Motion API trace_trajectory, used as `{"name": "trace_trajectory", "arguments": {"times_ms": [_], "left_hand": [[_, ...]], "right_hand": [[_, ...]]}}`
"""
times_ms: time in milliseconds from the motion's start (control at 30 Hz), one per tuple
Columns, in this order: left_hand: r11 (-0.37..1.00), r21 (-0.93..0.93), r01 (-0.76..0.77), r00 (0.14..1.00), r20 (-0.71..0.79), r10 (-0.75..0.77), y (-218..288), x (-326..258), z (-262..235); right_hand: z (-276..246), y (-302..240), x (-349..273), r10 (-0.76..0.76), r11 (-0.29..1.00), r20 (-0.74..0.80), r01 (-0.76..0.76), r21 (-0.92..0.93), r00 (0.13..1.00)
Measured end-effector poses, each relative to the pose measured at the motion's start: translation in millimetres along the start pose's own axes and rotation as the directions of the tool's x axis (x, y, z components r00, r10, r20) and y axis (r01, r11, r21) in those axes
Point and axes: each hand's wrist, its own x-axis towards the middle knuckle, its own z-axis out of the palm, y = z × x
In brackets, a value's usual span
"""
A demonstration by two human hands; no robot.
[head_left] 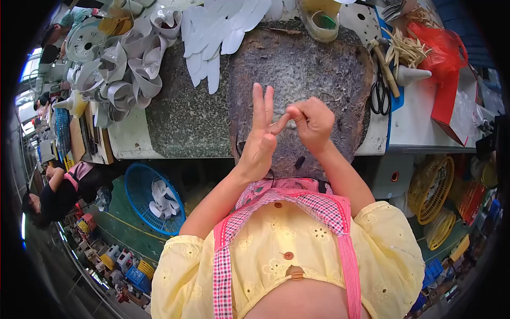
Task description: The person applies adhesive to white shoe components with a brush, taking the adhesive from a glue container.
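Over the dark, worn work board [340, 80] my two hands meet. My left hand [258, 143] is open, two fingers stretched away from me and another reaching across to the right hand. With thumb and forefinger pressed together, my right hand [316, 123] is closed at that left fingertip; anything small in the pinch cannot be made out. Flat white leaf-shaped pieces [220, 32] lie in a fanned pile beyond the left hand. A tub [321, 24] with something green in it stands at the board's far edge.
Curved white pieces [119, 74] are heaped at the left. To the right lie a hammer [387, 69], black scissors [380, 95], pale strips [406, 50], a white nozzle bottle [413, 75] and a red bag [438, 50]. A blue basket [133, 194] sits below; another person [58, 186] works at left.
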Motion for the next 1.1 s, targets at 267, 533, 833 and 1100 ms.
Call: {"name": "trace_trajectory", "arguments": {"times_ms": [267,533,833,1100], "left_hand": [[0.967,-0.255,0.029,0.999,-0.023,-0.036,-5,14,-11],[0.873,0.487,0.021,0.989,-0.137,0.053,-47,13,-61],[-0.003,0.999,-0.033,0.967,0.031,-0.254,-107,-91,-64],[0.792,0.585,0.174,0.976,-0.21,-0.059,-53,-68,-119]], "right_hand": [[-1,-6,-10,0.076,0.972,0.188,-0.115,0.204,0.979],[-81,109,20,0.058,0.501,0.065,0.027,-0.865,0.996],[-99,129,1,0.235,0.358,0.362,0.266,-0.895,0.902],[-107,104,38,0.226,0.561,0.04,-0.096,-0.822,0.973]]}}
